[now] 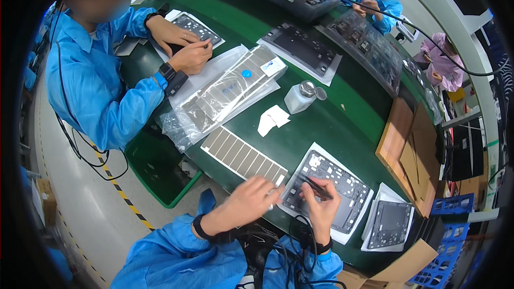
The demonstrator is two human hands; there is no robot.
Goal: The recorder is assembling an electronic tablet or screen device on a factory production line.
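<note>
My right hand (321,202) is closed around slim black tweezers (317,186), held above a black tablet housing (342,182). The housing lies on a white sheet and carries small white patches and cut-outs. My left hand (247,203) hovers by the housing's left edge, close to the end of a sheet of grey adhesive strips (241,155). Motion blurs its fingers, so I cannot make out whether anything is between them.
A white dispenser bottle (300,98) with metal lid stands beyond, near crumpled white paper (272,120). Bagged strip sheets (235,83) lie far left, where a co-worker (101,75) handles another panel. More housings (390,223) lie right, before a wooden board (396,128). A green bin (155,171) stands below.
</note>
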